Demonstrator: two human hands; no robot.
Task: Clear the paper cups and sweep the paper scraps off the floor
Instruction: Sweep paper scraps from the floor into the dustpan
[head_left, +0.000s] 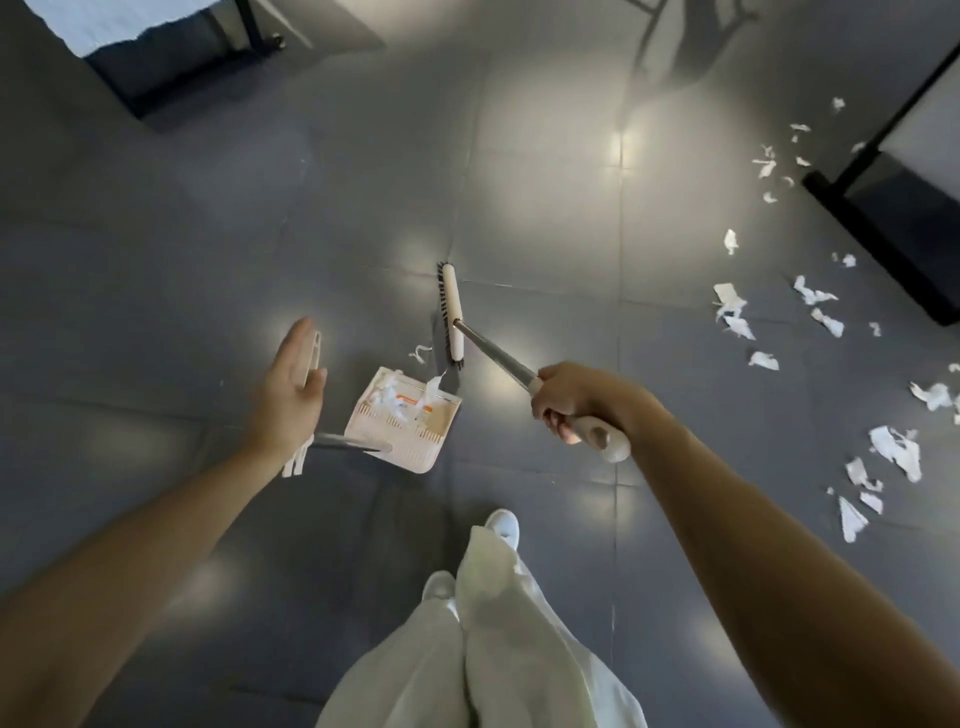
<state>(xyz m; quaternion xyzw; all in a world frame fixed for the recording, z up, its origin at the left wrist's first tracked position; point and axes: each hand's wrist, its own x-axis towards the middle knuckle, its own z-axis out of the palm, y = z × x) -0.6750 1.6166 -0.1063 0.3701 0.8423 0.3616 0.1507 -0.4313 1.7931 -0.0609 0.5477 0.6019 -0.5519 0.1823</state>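
White torn paper scraps (737, 317) lie scattered over the grey tiled floor (519, 182) on the right, well apart from the tools. A few more sit inside the cream plastic dustpan (410, 447), whose mouth points away, toward the broom head. The cream-headed, dark-bristled broom (451, 312) lies with its head's long axis running near to far. Its grey shaft slants back and rightward into the right hand (571, 402), which is clenched round the cream grip. The left hand (291, 387) is released, fingers straight, beside the dustpan's long handle; I cannot tell whether they touch.

White paper scraps (894, 451) on grey floor tiles (208, 208); cream dustpan (410, 441), cream broom (451, 306).
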